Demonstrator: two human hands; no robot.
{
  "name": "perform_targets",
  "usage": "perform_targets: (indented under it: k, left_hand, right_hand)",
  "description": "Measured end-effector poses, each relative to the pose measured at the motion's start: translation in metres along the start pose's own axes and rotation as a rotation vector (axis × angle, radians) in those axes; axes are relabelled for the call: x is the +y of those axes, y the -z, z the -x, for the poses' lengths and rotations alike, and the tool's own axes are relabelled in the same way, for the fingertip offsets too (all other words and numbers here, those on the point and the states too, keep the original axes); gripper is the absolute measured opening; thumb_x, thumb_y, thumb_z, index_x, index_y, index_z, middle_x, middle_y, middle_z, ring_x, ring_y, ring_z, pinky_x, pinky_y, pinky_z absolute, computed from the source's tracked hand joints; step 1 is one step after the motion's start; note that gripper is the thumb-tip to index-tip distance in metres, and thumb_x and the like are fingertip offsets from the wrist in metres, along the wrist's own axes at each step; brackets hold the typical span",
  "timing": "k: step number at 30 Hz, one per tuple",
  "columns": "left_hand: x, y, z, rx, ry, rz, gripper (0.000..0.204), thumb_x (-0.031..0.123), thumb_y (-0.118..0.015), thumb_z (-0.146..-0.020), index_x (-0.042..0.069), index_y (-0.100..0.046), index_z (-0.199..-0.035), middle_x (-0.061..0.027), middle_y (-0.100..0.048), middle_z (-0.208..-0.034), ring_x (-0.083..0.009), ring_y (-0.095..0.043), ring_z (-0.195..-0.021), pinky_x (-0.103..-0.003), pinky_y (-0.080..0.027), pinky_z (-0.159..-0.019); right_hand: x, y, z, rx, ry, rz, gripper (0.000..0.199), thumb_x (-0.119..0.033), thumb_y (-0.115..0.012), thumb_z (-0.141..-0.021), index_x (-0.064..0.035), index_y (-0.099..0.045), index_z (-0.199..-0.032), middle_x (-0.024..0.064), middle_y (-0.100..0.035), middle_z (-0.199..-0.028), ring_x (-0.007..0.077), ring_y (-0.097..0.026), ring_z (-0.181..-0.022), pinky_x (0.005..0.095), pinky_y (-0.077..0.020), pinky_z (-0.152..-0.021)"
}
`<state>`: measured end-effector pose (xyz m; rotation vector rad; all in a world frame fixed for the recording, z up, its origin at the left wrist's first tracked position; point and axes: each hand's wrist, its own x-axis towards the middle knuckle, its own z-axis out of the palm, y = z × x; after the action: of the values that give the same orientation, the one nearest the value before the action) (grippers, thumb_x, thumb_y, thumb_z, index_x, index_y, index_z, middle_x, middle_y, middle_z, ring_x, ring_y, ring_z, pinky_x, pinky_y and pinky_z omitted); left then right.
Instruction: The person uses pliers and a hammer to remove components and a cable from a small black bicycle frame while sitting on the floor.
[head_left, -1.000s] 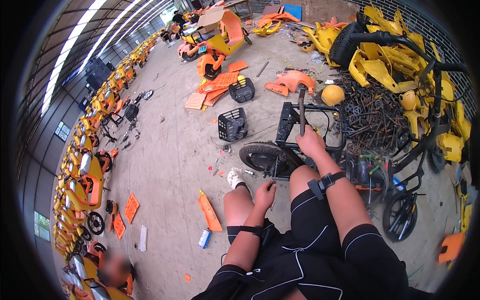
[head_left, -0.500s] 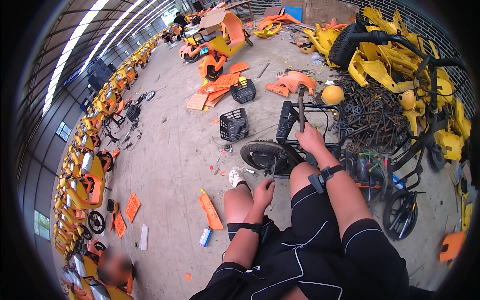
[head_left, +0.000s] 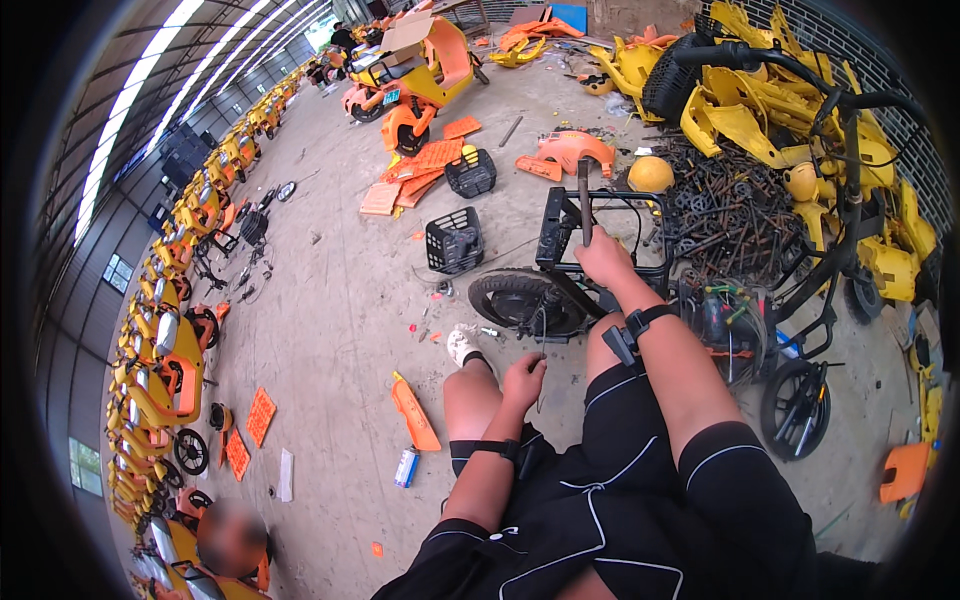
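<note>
A stripped scooter frame (head_left: 655,268) lies on the floor before me, its black rear wheel (head_left: 505,300) toward my left. My right hand (head_left: 604,258) is closed round the lower end of a brown, bar-shaped tool (head_left: 585,195), held upright over the black rack of the frame. Lower and to the left, my left hand (head_left: 523,380) is pinched on a thin dark cable (head_left: 544,345) hanging by the wheel's hub. The cable's ends are too small to make out.
Bolts and metal parts (head_left: 735,210) lie heaped right of the frame, beside yellow panels (head_left: 760,110) and a yellow helmet (head_left: 651,174). Black baskets (head_left: 454,240) and orange panels (head_left: 425,168) lie ahead. Scooters (head_left: 170,370) line the left. A loose wheel (head_left: 796,410) lies at right.
The view has shifted, so most things sit slightly further left and higher. Both hands keep their holds; the left hand is a little further from the wheel, the tool still upright.
</note>
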<state>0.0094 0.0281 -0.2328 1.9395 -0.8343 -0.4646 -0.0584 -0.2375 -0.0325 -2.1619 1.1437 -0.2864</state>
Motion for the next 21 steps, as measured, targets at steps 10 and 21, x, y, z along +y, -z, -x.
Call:
perform_targets:
  k: [10,21]
  left_hand:
    - [-0.008,-0.015,0.006,-0.038,-0.041,0.029,0.026,0.021,-0.070,-0.095,0.005,-0.073,-0.116,-0.0175,-0.075,-0.102,-0.0268,-0.073,-0.095,-0.036,-0.056,-0.084]
    - [0.012,-0.029,-0.004,-0.113,-0.062,0.043,0.027,0.021,-0.071,-0.093,0.004,-0.072,-0.115,-0.0161,-0.076,-0.099,-0.0242,-0.073,-0.089,-0.034,-0.055,-0.080]
  right_hand:
    - [-0.009,-0.002,0.009,0.004,0.000,-0.010,0.045,-0.035,-0.061,-0.092,-0.0009,-0.055,-0.121,0.0224,-0.071,-0.111,0.0403,-0.068,-0.105,0.0494,-0.0526,-0.090]
    - [-0.007,-0.009,0.001,0.089,-0.045,-0.042,0.040,-0.034,-0.061,-0.086,-0.0074,-0.062,-0.117,0.0211,-0.072,-0.109,0.0404,-0.067,-0.107,0.0506,-0.0521,-0.091]
